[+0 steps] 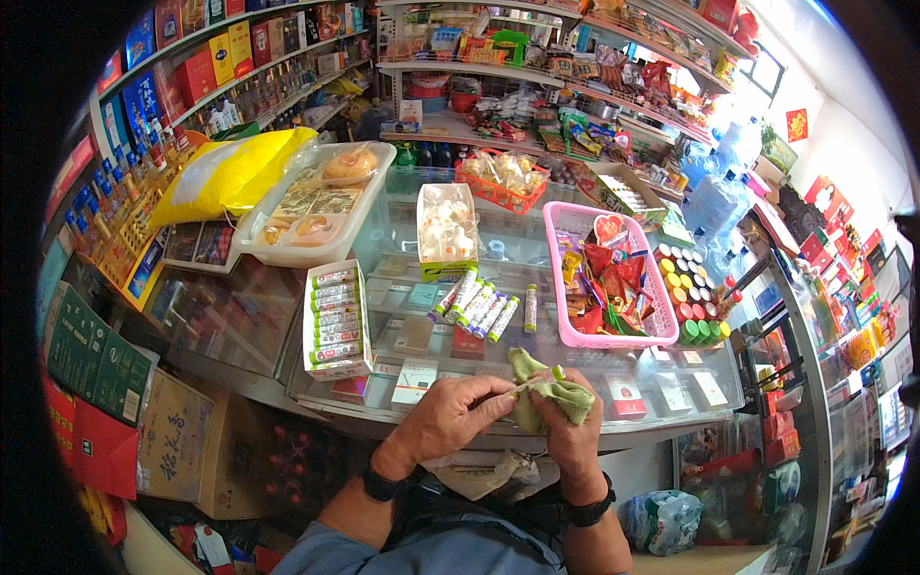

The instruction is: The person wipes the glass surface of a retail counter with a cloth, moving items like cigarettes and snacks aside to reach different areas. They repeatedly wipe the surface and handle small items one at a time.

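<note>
My left hand (460, 413) pinches one end of a small wrapped tube (540, 377) between thumb and fingers. My right hand (571, 424) holds a green cloth (550, 399) around the same tube. Both hands are just above the front edge of the glass counter (460, 381). Beyond them lie several loose tubes (474, 305) with green or purple ends, and a single tube (530, 307) rests apart on their right. An open white box (336, 320) at the left holds a column of similar green-ended tubes. Behind the loose tubes stands an open box of white-wrapped pieces (447, 223).
A pink plastic basket (672, 327) of wrapped sweets stands right, beside capped bottles (690, 287). A plastic tub (287, 255) of packaged pastries and a yellow bag (230, 172) are back left. A red basket (507, 198) sits behind. Below left is a cardboard box (172, 438).
</note>
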Motion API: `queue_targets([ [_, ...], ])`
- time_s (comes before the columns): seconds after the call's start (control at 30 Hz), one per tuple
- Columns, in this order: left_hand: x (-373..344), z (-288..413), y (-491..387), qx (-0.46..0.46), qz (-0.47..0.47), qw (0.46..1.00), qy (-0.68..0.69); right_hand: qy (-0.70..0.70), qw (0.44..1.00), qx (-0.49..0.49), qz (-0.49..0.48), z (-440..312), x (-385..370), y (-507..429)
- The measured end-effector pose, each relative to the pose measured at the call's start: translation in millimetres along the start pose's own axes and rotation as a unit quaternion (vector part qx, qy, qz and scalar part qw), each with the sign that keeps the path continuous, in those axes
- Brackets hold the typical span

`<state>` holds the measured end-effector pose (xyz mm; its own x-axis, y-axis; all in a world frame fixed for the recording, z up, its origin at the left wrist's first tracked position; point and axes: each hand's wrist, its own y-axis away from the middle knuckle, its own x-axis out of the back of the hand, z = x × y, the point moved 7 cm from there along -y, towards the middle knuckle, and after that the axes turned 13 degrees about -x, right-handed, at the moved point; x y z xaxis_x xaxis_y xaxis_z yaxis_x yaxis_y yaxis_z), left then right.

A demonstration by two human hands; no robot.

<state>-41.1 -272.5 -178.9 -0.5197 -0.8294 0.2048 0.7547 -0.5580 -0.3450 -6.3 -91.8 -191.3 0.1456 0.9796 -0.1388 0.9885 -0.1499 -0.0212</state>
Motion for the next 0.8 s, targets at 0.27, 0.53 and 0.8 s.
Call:
queue_targets([
  [0.27, -4.2, -6.4, 0.6, 0.013, 0.025, 0.998, 0.058, 0.016, 1.000, 0.001, 0.019, 3.9, 4.3, -2.5],
  [0.53, 27.7, 10.3, 2.9, 0.079, 0.121, 0.988, -0.056, -0.007, 1.000, 0.018, 0.004, -1.5, 4.3, -6.1],
  [0.8, 48.3, 28.2, -45.7, -0.043, 0.126, 0.882, -0.452, 0.007, 0.999, 0.030, -0.023, -6.1, 1.2, -2.4],
])
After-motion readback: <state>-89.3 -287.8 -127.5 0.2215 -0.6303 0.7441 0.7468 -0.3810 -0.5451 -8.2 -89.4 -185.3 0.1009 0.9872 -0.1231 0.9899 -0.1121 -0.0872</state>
